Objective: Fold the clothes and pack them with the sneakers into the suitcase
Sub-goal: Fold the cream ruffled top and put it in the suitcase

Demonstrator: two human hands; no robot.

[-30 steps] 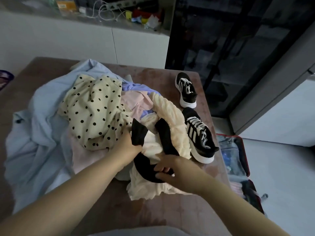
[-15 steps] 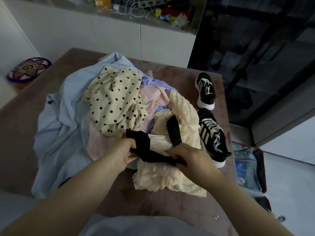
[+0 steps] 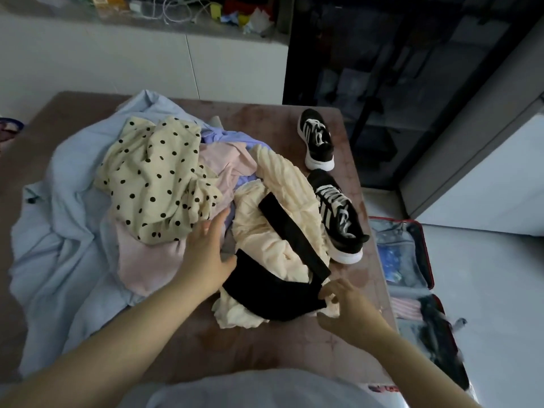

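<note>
A cream garment (image 3: 279, 237) with a wide black band (image 3: 265, 290) lies crumpled at the near right of the clothes pile. My left hand (image 3: 206, 251) rests flat with straight fingers beside it, the thumb touching the band's left end. My right hand (image 3: 344, 307) pinches the garment at the band's right end. Left of it lie a polka-dot top (image 3: 159, 184), a pink piece (image 3: 147, 266) and a light blue garment (image 3: 59, 216). Two black-and-white sneakers stand on the table's right side, one far (image 3: 318, 142) and one near (image 3: 341, 219). The red-rimmed suitcase (image 3: 426, 245) lies open on the floor to the right.
The brown table (image 3: 265, 348) carries everything; its right edge runs just past the sneakers. A white cabinet (image 3: 147, 63) with a cluttered top stands behind it, and a dark glass unit (image 3: 382, 83) at the back right. The suitcase holds some packed items.
My left hand has let go of the black band and now lies flat with straight fingers. My right hand has pulled the band's other end to the right, stretching the band out.
</note>
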